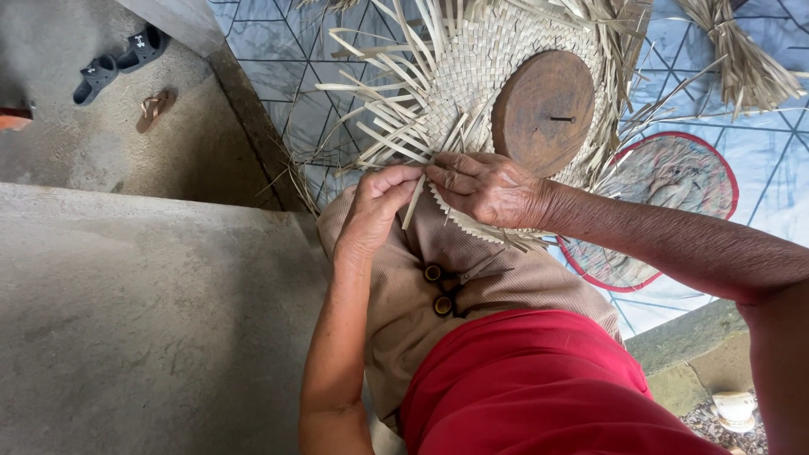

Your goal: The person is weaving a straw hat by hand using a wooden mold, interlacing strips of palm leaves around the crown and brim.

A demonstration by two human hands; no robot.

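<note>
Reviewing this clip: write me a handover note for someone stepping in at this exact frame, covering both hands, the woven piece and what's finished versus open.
Left hand: pinching a pale flat straw strip at the near edge of the round woven straw mat.
Right hand: pressing on that same edge, fingertips meeting the left hand.
Mat lies over the lap, with a round dark wooden block resting on its centre.
Done: the centre is tightly plaited; part of the near rim shows a folded zigzag edge.
Left: many loose strip ends stick out around the rim, unwoven.
</note>
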